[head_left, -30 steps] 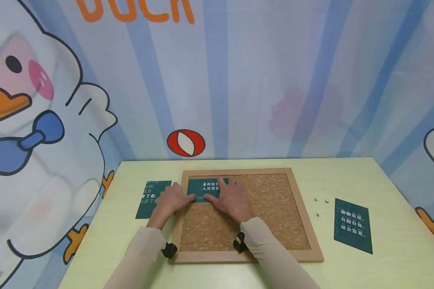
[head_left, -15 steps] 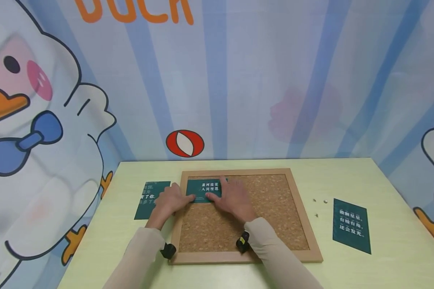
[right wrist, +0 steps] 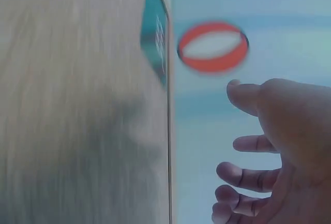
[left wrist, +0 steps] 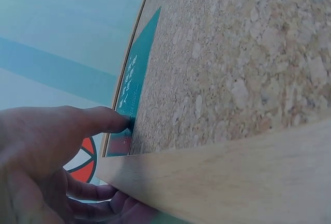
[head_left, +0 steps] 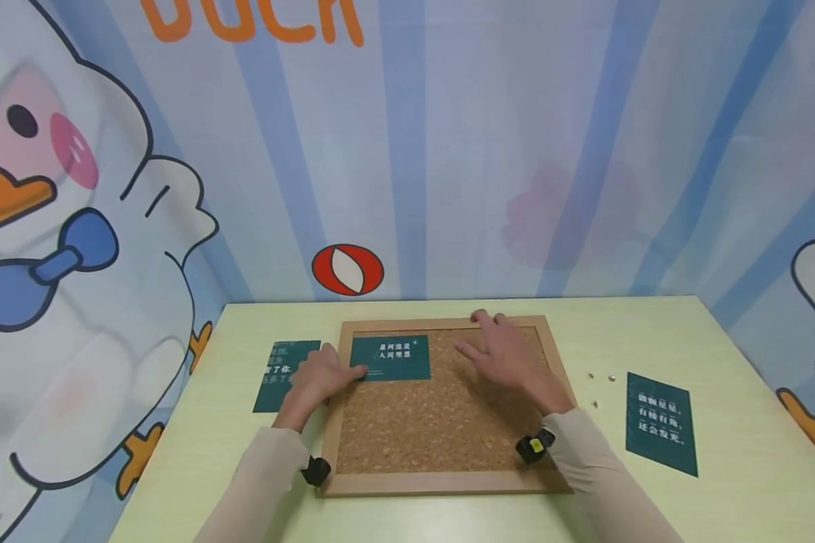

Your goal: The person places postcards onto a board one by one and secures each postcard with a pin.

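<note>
A green card with white lettering [head_left: 395,362] lies in the upper left corner of a wood-framed cork board [head_left: 414,430]. On that card's lower left corner, the thumb of my left hand [head_left: 318,378] presses down. In the left wrist view its other fingers curl round the outside of the board's frame [left wrist: 232,175]. My right hand [head_left: 509,360] hovers over the upper right of the board, apart from the card, fingers spread and holding nothing. The right wrist view, blurred, shows those fingers [right wrist: 248,177] loosely bent.
Another green card [head_left: 281,385] lies left of the board, partly behind my left hand. A third green card [head_left: 662,424] is at the right. Between it and the board sit small metal pins [head_left: 612,378] on the pale table [head_left: 652,332]. A printed curtain [head_left: 462,151] stands behind.
My right hand has lifted off the card and moved right across the board, uncovering the card's right end. The left hand and the card have stayed in place.
</note>
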`<state>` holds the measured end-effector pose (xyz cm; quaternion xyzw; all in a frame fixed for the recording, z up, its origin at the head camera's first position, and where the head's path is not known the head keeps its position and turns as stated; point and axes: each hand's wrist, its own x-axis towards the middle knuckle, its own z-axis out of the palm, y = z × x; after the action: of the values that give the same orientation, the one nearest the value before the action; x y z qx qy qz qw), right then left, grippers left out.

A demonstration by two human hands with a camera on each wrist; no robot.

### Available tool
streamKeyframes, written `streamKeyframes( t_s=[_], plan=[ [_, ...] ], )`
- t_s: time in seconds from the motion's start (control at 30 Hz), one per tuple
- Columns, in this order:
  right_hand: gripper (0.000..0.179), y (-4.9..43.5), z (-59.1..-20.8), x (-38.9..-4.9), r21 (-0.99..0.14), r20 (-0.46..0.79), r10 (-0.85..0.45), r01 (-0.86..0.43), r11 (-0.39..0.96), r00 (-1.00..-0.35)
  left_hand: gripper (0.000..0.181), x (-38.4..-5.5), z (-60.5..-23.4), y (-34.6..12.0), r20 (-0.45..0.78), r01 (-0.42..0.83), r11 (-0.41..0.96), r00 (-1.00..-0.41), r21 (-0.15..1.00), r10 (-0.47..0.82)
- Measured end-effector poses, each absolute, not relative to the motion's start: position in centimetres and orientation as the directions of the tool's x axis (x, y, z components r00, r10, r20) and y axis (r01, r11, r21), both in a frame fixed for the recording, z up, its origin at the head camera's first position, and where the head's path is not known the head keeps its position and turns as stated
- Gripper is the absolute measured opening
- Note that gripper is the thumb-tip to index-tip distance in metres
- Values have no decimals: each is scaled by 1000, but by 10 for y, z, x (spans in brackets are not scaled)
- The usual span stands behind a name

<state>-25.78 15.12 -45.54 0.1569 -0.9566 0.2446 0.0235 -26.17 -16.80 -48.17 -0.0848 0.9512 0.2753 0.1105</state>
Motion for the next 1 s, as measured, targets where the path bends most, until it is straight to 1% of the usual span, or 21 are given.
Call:
streamKeyframes(
  t_s=[0.03, 0.23, 0.33, 0.47, 0.63, 0.83, 1.0],
  plan=[
    [58, 165, -454, -256, -471, 129, -272, -301, 829, -953, 59, -261, -482, -168, -256, -223, 832, -961, 508, -102],
    [51, 248, -457, -246, -451, 161, -230, -279, 848, -960, 60, -259, -481, -167, -254, -226, 828, -961, 513, -105],
    [45, 281, -465, -239, -432, 142, -209, -251, 866, -967, 60, -258, -481, -167, -254, -221, 829, -962, 514, -99],
    [33, 312, -477, -233, -398, 93, -225, -243, 885, -970, 59, -259, -481, -168, -249, -210, 832, -964, 514, -90],
    [22, 329, -487, -227, -373, 56, -275, -276, 886, -960, 60, -259, -480, -168, -247, -207, 834, -965, 512, -88],
    [19, 332, -492, -223, -383, 38, -275, -268, 884, -961, 61, -259, -479, -167, -248, -211, 839, -964, 502, -94],
    [16, 334, -498, -223, -375, 66, -273, -277, 884, -960, 60, -258, -478, -167, -245, -208, 841, -965, 499, -94]
  ],
)
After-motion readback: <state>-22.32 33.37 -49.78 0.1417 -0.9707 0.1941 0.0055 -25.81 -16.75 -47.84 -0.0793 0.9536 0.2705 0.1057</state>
